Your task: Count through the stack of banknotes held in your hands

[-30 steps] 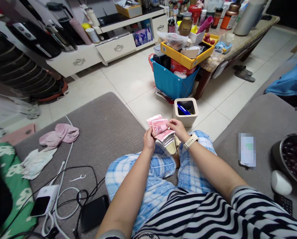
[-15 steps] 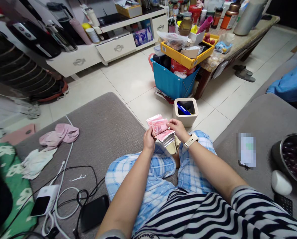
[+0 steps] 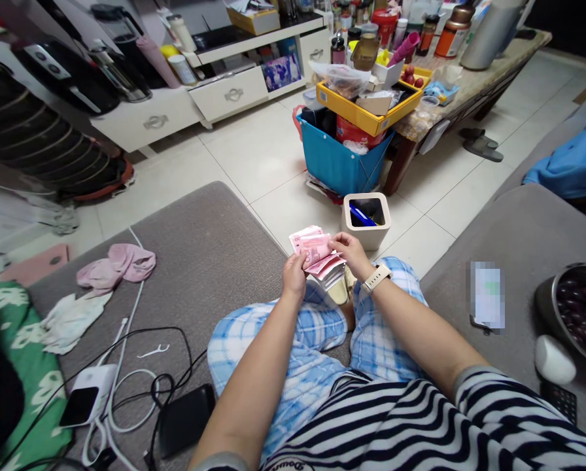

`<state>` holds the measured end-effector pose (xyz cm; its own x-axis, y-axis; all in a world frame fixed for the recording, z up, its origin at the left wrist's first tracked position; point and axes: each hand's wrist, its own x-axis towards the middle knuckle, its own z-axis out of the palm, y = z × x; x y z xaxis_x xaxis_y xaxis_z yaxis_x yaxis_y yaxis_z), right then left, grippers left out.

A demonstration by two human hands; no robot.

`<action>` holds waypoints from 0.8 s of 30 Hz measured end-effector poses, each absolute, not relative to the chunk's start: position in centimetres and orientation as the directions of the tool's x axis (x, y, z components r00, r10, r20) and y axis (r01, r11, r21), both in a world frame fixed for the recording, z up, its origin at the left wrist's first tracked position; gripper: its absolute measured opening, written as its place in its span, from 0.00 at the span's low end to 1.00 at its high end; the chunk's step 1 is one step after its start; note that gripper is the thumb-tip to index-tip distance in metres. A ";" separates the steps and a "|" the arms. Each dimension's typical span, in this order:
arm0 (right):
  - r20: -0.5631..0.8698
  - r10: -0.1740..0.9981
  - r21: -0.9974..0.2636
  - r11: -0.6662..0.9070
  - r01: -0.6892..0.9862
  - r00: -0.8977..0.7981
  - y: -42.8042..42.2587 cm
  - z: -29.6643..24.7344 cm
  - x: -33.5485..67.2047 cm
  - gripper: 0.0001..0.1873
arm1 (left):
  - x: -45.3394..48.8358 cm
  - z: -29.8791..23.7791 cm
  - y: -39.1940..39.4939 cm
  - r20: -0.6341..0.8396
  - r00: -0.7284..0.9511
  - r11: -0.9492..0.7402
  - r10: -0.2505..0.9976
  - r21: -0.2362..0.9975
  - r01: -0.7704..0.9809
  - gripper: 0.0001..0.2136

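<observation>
A folded stack of pink banknotes [image 3: 316, 247] is held above my crossed legs, its lower ends fanned out in a thick bundle. My left hand [image 3: 294, 275] grips the stack from its left side, thumb on top of the notes. At the upper right edge, my right hand [image 3: 350, 254] pinches a note between thumb and fingers. A cream watch [image 3: 377, 279] is on the right wrist. Blue-and-white checked trousers [image 3: 278, 340] lie below the hands.
A beige bin [image 3: 366, 239] with a blue item inside stands on the floor just beyond my hands. Behind it is a blue basket [image 3: 342, 163] under a yellow tray. Cables, a black box [image 3: 188, 418] and cloths lie at left; a phone [image 3: 488, 294] and a pot [image 3: 548, 301] at right.
The top note has shifted and bent slightly between my fingers, and my left thumb has moved a little over the notes. Both arms are nearly unmoved.
</observation>
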<state>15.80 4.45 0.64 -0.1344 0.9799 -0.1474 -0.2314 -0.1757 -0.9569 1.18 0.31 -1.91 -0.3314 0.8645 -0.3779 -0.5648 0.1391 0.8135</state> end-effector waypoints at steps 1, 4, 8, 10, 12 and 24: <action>-0.151 0.980 -0.956 -0.179 -0.233 -0.133 4.4 0.7 15.8 0.17 | 1.2 -1.9 0.3 -0.380 -0.327 0.144 0.865 0.813 -0.563 0.14; -0.168 0.974 -0.954 -0.199 -0.225 -0.151 4.4 0.7 15.8 0.17 | 1.2 -1.8 0.2 -0.383 -0.326 0.148 0.864 0.813 -0.564 0.15; -0.185 0.967 -0.951 -0.220 -0.217 -0.174 4.4 0.7 15.8 0.17 | 1.1 -1.9 0.4 -0.381 -0.351 0.128 0.855 0.811 -0.570 0.15; -0.187 0.966 -0.950 -0.223 -0.217 -0.176 4.4 0.6 15.8 0.17 | 1.1 -2.1 0.5 -0.382 -0.360 0.120 0.851 0.809 -0.576 0.16; -0.188 0.966 -0.949 -0.225 -0.220 -0.178 4.3 0.6 15.8 0.17 | 1.1 -2.2 0.6 -0.384 -0.364 0.115 0.849 0.805 -0.582 0.16; -0.190 0.963 -0.946 -0.231 -0.225 -0.192 4.4 0.4 15.8 0.18 | 1.1 -2.3 0.8 -0.364 -0.375 0.087 0.853 0.806 -0.585 0.15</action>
